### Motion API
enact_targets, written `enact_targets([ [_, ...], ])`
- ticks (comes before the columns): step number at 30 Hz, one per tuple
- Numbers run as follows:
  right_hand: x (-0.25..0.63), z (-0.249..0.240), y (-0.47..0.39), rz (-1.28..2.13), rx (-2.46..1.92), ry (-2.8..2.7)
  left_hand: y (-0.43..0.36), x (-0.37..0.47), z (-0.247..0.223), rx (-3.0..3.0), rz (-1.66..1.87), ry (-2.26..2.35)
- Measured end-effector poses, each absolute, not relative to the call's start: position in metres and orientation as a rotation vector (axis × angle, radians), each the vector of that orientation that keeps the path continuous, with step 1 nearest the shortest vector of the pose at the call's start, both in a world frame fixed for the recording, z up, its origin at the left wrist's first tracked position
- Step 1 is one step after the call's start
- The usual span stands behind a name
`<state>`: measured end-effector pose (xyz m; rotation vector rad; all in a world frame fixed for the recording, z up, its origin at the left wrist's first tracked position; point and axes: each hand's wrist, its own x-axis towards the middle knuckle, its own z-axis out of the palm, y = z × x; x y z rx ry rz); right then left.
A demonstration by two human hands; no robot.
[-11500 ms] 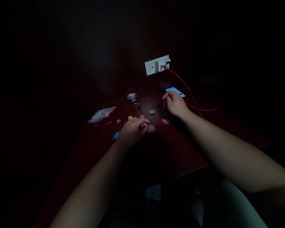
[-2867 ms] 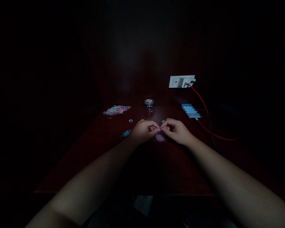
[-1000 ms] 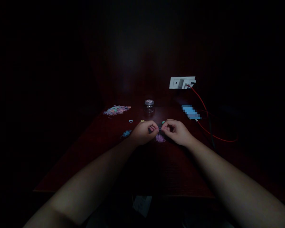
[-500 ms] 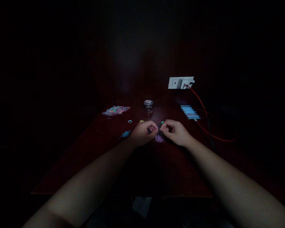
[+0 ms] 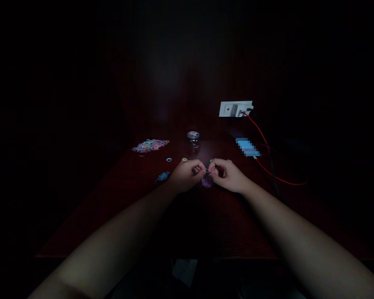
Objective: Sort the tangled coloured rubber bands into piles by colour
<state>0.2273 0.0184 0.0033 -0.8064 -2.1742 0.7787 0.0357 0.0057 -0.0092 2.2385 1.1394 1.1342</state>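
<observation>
Left hand (image 5: 187,176) and right hand (image 5: 230,177) pinched band (image 5: 207,170) between them, partly blocking purple pile (image 5: 206,183); jar (image 5: 193,136) stood beyond, phone (image 5: 247,147) rightward

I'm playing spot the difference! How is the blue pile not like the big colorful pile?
The colorful pile mixes purple, pink and green, while the blue pile looks blue all over. The colorful pile spreads wider; the blue pile is smaller. The colorful pile lies farther back, and the blue pile is nearer, beside the left hand. Both lie on the table.
</observation>
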Motion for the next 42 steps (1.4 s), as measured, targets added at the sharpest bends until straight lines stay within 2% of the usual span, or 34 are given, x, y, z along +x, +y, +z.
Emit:
enact_targets([
  [23, 0.2287, -0.0021, 0.0239, 0.751, -0.816, -2.149, 0.0052, 0.0366, -0.0095, 2.218, 1.095, 1.151],
  [42, 0.228, 0.0009, 0.022, 0.692, -0.845, -2.206, 0.0068, 0.0354, -0.0112, 2.213, 1.202, 1.231],
])
